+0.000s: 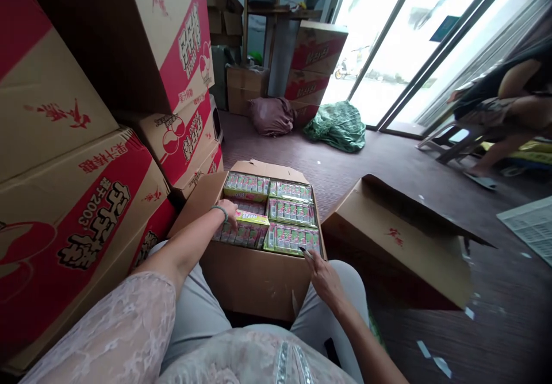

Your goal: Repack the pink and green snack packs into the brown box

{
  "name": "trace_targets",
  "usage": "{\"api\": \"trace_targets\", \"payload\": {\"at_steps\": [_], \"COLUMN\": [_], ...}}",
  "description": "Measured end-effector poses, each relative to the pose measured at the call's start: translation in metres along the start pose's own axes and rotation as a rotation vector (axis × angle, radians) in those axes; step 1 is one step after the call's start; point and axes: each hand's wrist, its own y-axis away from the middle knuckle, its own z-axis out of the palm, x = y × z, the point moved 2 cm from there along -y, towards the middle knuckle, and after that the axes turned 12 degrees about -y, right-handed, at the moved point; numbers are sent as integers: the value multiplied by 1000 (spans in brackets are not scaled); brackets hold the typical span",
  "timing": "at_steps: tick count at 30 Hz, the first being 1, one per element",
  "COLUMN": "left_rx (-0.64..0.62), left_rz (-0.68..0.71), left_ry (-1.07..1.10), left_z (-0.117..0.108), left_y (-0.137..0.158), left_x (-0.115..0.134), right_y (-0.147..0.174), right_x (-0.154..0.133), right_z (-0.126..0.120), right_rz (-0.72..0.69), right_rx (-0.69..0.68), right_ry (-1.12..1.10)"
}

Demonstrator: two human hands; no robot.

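An open carton (254, 277) stands between my knees, filled with shrink-wrapped packs in two columns. My left hand (230, 210), with a beaded bracelet at the wrist, reaches into the left column. Its fingers are closed on the edge of a yellow-edged candy box (252, 218), which sits tilted up; some fingertips are hidden. Over the carton's near right corner is my right hand (319, 269), closed round a small, slim tool with a dark pointed tip (303, 250), perhaps a knife. That tip is close to the near right wrapped pack (287, 237).
Tall stacks of printed cartons (99, 223) rise close on my left. An open, tipped carton (401, 246) lies to the right. Beyond are a green sack (338, 126), a brown sack (271, 115) and a seated person (504, 96). Paper scraps (442, 365) litter the floor.
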Motion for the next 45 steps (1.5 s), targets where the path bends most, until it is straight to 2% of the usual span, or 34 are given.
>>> {"api": "trace_targets", "payload": {"at_steps": [5,9,12,14,16,18,20,24,28,31,35,38,41,45], "left_rx": [269,449,597,611,585,570,578,588,647,618,605,603,557,566], "left_rz": [44,-4,-2,71,156,214,215,254,277,236,217,240,242,246], "left_ry": [-23,-19,22,89,172,266,387,653,825,871,866,873,877,862], "left_z": [6,-15,-41,-48,-41,-24,-3,26,35,40,43,39,36,38], "left_y": [27,68,88,89,82,72,64,59,61,59,59,60,61,60], "left_x": [-2,3,33,64,92,108,107,82,69,71,72,71,71,71], "right_y": [13,15,4,-7,-19,-31,-42,-67,-92,-101,-103,-102,-104,-103], "right_x": [15,12,-9,-29,-47,-59,-69,-99,-137,-150,-145,-133,-109,-57], "right_z": [-16,-33,-52,-65,-72,-74,-69,-44,-10,8,15,6,-14,-60], "right_rz": [44,29,-82,-158,-206,-231,-256,-330,-432,-477,-513,-490,-431,-339], "right_rx": [71,129,198,230,211,135,36,-120,-304,-382,-404,-408,-398,-365], "right_ry": [3,-49,-84,-4,160,322,432,542,580,618,693,747,784,824]}}
